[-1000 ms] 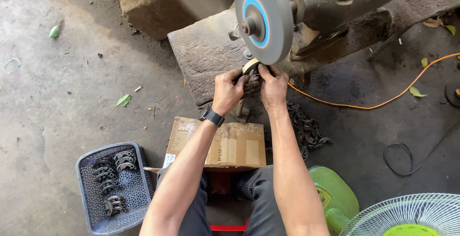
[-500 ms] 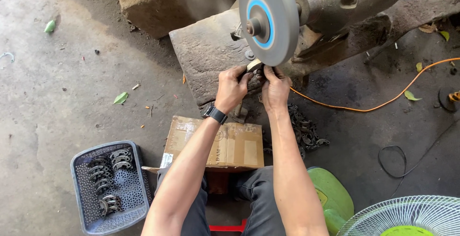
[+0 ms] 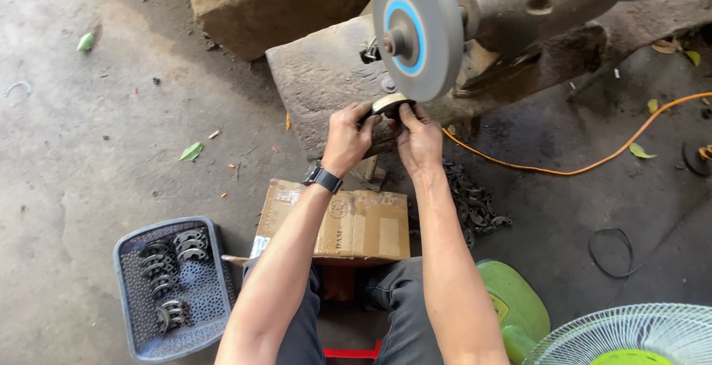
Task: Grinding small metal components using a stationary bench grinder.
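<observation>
Both hands at frame centre, pinching small curved metal piece against lower rim of grinding wheel. Left hand closed on piece's left end, right hand closed on right end; fingertips just beside wheel rim.

Risks, judged:
- Bare fingers near abrasive: slip of grip likely drags skin into wheel.
- Piece small: could snatch, fly toward lap or cardboard box.
- Wristwatch near wheel: possible snag.
- Orange cable on floor at right: trip or pull hazard.
- Heat build-up in piece may force sudden release.
</observation>
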